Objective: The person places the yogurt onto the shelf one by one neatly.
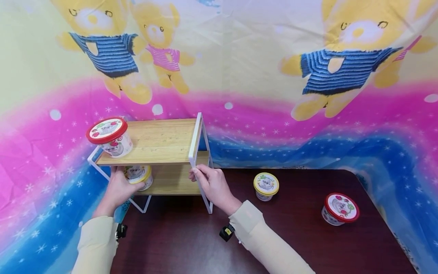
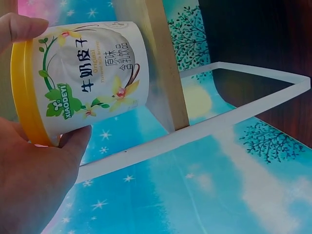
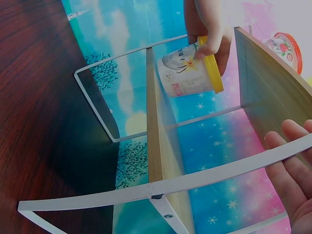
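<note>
My left hand [image 1: 118,190] grips a yellow-lidded tub [image 1: 137,172] at the left end of the lower board of a two-tier shelf [image 1: 164,137]. In the left wrist view, thumb and fingers span the yellow lid of this white tub [image 2: 97,78], which shows vanilla flowers and a green leaf. The tub's base is at the wooden board [image 2: 168,63]. At the shelf's right end, my right hand [image 1: 215,186] holds the white metal frame [image 1: 192,156] near its upper front corner. The right wrist view shows its fingers [image 3: 280,168] around the white bar.
A red-lidded tub [image 1: 116,146] stands at the left of the top board. To the right on the dark table [image 1: 280,236] are a smaller-looking yellow-lidded tub [image 1: 265,197] and another red-lidded tub [image 1: 330,219]. A bear-printed cloth [image 1: 246,76] hangs behind the shelf.
</note>
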A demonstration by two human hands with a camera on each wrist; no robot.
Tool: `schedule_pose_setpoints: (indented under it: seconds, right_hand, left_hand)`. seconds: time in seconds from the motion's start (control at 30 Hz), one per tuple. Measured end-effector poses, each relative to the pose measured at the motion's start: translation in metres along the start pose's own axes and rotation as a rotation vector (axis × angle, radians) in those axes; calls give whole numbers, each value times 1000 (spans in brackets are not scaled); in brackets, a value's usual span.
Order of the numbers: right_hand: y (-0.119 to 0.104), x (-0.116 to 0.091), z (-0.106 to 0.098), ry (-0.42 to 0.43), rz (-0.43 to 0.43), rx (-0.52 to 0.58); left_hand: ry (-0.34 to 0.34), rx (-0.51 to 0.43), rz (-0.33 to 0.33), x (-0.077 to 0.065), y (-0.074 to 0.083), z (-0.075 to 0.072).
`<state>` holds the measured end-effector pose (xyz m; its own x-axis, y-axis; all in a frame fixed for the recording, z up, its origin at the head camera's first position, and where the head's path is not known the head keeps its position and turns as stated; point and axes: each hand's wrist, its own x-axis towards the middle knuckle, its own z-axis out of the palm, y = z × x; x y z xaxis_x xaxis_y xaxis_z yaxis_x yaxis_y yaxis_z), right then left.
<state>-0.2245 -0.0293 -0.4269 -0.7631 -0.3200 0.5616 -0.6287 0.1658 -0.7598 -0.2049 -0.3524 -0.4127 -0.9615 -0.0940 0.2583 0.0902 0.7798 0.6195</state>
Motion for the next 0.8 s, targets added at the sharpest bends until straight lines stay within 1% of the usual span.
schedule_pose_setpoints:
  seconds: [0.17,0.5,0.8]
  right_hand:
    - [0,0,0,3,-8,0]
    - [0,-1,0,-2,7,9]
    - [1,-1,0,-1,6,11]
  left_hand:
    - [1,-5,-2,2,-1,3]
    - [2,-24,-2,2,-2,4]
    - [-7,-44,-26,2,-1,3]
